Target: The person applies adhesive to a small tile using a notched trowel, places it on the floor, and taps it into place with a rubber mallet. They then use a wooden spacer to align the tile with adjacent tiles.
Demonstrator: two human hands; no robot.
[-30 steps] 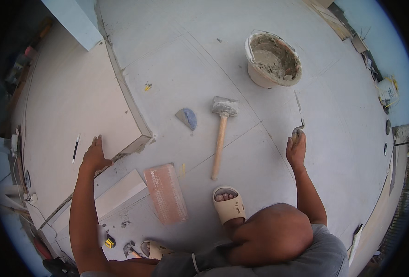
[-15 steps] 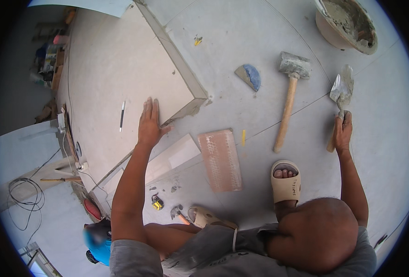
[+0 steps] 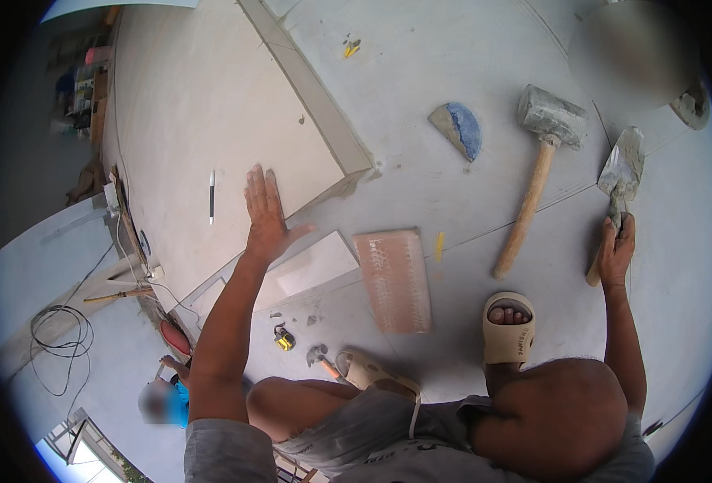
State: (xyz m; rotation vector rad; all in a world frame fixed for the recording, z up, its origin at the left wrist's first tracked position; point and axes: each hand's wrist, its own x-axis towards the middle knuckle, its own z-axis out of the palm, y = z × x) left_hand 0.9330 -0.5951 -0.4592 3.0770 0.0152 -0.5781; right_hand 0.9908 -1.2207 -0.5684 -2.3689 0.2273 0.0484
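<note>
My left hand (image 3: 267, 221), fingers stretched and thumb out, lies flat by the edge of a raised, pale tiled step (image 3: 235, 97). A black-and-white pen (image 3: 212, 197) rests on the step to its left. On the right, my right hand (image 3: 616, 253) is closed around the wooden handle of a mortar-smeared trowel (image 3: 625, 161), its blade pointing away from me. Whether the blade touches the floor I cannot tell. Between my hands lie a mallet (image 3: 551, 117) with a wooden handle and a reddish tile piece (image 3: 392, 282) with pale ridged residue.
A blue-and-grey half-disc (image 3: 458, 130) and a yellow strip (image 3: 440, 246) lie on the floor. Near my feet are a tape measure (image 3: 283, 338) and a hammer (image 3: 317, 354). A pale tile strip (image 3: 312, 266) borders the step. Coiled cable (image 3: 62, 346) and a person in blue (image 3: 181, 402) are at left.
My view has shifted, so the floor items sit a little further right. The trowel is still in my right hand; my left thumb is spread wider. The mortar basin at upper right is now blurred.
</note>
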